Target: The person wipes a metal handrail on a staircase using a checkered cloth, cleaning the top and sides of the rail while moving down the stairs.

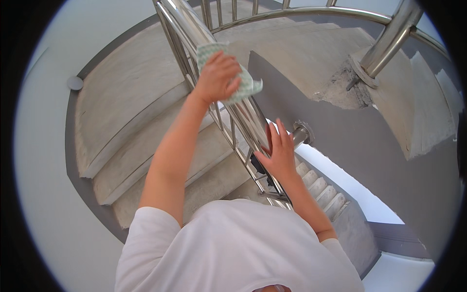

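Observation:
My left hand [219, 78] presses a green-and-white patterned cloth [245, 91] onto the top of a polished metal handrail [251, 120]. The cloth drapes over the rail, with one corner curling up on the right; hand and cloth look slightly blurred. Lower along the same rail is my right hand [279, 151], its fingers spread and nothing held. It lies at the rail's right side, thumb towards the metal; whether the palm bears on it I cannot tell.
Curving concrete steps [164, 131] descend left of the railing. On the right are a grey stair side [328, 135], a thick metal post [388, 43] with a broken-up base, and a short rail bracket [301, 134]. Lower steps [323, 189] show through a gap. A round disc [75, 83] sits at the left wall.

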`<state>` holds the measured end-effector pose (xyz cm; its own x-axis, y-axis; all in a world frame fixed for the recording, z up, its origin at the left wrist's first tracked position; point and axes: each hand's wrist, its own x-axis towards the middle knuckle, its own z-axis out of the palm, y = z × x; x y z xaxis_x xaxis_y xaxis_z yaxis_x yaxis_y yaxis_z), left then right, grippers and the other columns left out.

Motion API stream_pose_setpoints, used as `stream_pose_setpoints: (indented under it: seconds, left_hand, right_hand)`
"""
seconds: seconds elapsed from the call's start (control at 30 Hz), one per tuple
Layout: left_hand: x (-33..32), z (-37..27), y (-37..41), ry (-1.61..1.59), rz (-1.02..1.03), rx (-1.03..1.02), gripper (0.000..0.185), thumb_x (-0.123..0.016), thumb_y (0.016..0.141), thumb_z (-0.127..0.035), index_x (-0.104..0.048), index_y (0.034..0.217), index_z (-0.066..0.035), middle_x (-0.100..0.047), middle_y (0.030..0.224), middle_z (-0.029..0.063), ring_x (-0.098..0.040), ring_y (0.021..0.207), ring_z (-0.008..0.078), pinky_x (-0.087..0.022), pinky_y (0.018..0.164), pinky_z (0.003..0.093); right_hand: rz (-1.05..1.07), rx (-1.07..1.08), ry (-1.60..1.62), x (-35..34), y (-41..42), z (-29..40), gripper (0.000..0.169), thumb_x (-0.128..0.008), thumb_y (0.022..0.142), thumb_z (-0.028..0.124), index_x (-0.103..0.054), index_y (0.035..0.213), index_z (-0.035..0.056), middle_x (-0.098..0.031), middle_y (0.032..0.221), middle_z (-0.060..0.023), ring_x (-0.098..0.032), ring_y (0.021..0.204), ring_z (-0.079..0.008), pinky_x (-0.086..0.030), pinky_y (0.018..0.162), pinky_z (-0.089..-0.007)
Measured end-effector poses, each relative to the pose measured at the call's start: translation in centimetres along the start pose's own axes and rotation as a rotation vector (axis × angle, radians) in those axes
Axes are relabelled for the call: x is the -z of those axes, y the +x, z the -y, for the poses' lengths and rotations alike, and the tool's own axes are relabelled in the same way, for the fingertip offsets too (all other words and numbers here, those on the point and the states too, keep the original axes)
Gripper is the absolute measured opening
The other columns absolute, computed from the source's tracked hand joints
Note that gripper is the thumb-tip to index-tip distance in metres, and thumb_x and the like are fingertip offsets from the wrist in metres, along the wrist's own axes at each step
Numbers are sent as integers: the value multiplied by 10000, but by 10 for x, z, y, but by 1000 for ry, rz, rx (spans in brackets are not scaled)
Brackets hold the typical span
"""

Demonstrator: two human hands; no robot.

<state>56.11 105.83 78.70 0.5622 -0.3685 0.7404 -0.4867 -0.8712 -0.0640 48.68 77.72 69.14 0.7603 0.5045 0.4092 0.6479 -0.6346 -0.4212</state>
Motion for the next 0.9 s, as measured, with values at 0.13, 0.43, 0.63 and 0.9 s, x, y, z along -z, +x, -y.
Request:
stream_pose_setpoints:
  seconds: [0.13,0.43,0.63,0.9]
  left_hand:
    - [-3,1,10,13,-52,131,168,-611,786,-216,-670,893,-101,-665,985,54,-586,1112,255,-324,1089,488]
    - [-10,-28,-17,-133,56,-105,264,-629,747,-264,-665,949,-97,-654,1023,67,-589,1096,268,-362,1082,465]
    - [37,122,44,-36,-29,-81,295,-605,752,-250,-674,987,-86,-655,1078,92,-599,1100,288,-353,1069,485]
    - [40,133,59,-167,-156,46,194,-590,752,-212,-684,869,-90,-670,964,72,-606,1049,265,-357,1053,473]
  right_hand:
    - [62,-51,211,-2,62,27,927,-794,720,325,-302,1460,60,-428,1408,-221,-510,1214,-391,-475,946,-423]
    - [127,-174,66,-23,78,31,806,-779,710,297,-394,1380,67,-567,1162,-199,-616,963,-389,-520,763,-451]
    - [43,-201,69,-11,72,38,899,-770,702,255,-318,1458,79,-580,1150,-174,-609,1001,-368,-510,812,-438]
    - [137,-411,148,-2,76,43,881,-814,673,246,-384,1412,34,-575,1198,-178,-600,1076,-343,-488,898,-411]
